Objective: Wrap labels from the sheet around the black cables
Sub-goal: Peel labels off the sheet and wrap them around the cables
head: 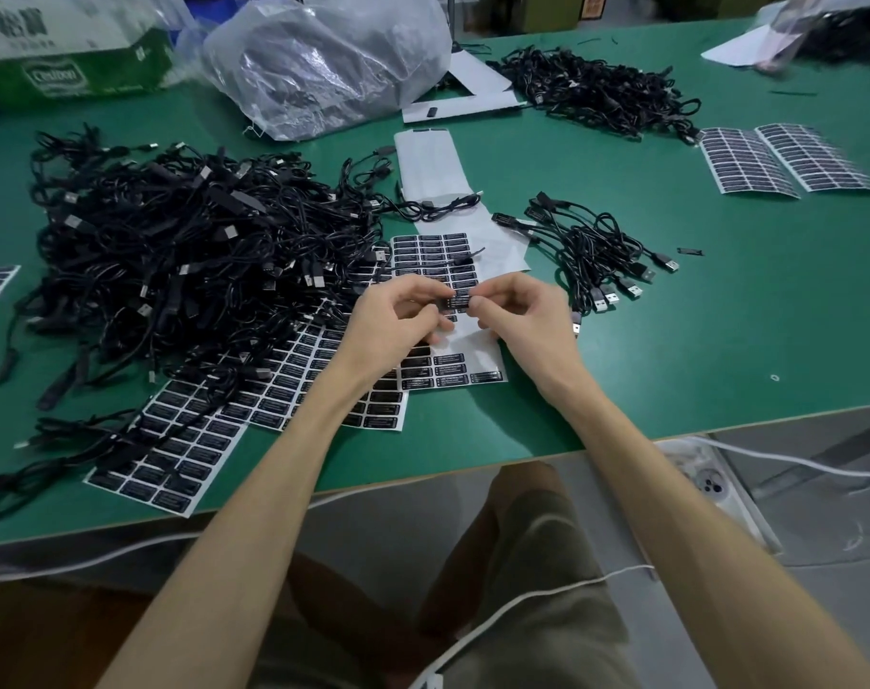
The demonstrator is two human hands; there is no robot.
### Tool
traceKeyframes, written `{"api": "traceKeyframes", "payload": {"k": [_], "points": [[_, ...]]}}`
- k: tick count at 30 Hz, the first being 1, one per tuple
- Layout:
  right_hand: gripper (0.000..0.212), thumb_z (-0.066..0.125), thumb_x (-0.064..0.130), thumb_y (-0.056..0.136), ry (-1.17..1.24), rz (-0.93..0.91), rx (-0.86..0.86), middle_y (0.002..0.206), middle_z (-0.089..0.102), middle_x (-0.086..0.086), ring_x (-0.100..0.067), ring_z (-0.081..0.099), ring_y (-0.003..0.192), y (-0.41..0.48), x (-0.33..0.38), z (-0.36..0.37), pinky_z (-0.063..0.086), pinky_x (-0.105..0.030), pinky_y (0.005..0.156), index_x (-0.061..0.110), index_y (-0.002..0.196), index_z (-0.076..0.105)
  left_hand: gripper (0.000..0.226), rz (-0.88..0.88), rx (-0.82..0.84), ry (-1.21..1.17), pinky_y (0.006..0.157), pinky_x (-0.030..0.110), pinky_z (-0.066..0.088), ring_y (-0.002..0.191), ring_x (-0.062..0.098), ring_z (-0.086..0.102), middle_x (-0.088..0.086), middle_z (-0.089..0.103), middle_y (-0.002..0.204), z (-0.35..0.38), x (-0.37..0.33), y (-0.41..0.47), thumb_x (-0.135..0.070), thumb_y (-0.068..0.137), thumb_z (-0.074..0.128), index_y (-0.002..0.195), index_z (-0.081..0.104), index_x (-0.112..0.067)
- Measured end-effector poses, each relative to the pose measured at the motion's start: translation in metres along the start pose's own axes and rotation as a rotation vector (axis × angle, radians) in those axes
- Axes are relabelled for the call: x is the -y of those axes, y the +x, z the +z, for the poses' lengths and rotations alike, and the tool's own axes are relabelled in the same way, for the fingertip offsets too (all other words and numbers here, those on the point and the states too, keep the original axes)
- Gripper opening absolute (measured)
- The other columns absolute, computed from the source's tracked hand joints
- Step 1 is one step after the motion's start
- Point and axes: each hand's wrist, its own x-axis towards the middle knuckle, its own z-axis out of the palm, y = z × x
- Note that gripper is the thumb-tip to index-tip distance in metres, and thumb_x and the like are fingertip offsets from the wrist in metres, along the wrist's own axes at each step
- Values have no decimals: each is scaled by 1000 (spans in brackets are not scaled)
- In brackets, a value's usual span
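The left hand (398, 315) and right hand (522, 310) meet fingertip to fingertip, both pinching a small glossy black rectangular label (456, 301) with fine white print, held against a thin black cable (465, 261) whose end pokes up just beyond the fingers. Directly beneath the hands lies the partly peeled label sheet (472, 370), its smooth white backing bared. A tangled matte cable heap (174, 251) sprawls left of the left hand.

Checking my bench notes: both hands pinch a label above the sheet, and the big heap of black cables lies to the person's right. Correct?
No: the head view shows the big heap of black cables on the person's left. The left hand and right hand do pinch a label above the sheet.
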Motion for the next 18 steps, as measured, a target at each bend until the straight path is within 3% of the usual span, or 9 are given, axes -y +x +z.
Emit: {"api": "traceKeyframes", "payload": {"k": [6, 14, 18], "points": [[7, 74, 12, 88, -26, 27, -12, 80, 75, -9, -34, 71, 83, 0, 1, 2, 58, -49, 81, 19, 89, 75, 23, 26, 13, 29, 66, 28, 60, 86, 25, 79, 24, 69, 105, 1, 1, -1, 11, 97, 57, 113, 68, -1], [6, 74, 12, 88, -105, 22, -23, 74, 73, 0, -12, 68, 71, 0, 3, 6, 59, -39, 75, 17, 89, 75, 20, -6, 30, 17, 72, 31, 62, 86, 24, 78, 22, 73, 101, 2, 0, 0, 12, 95, 62, 108, 69, -1], [5, 73, 11, 88, -132, 22, -40, 73, 73, 2, -11, 69, 71, 0, 4, 6, 58, -30, 70, 16, 90, 76, 23, -16, 46, 47, 72, 28, 61, 88, 22, 78, 21, 72, 104, 3, 0, 1, 14, 97, 56, 110, 67, -3]]}}
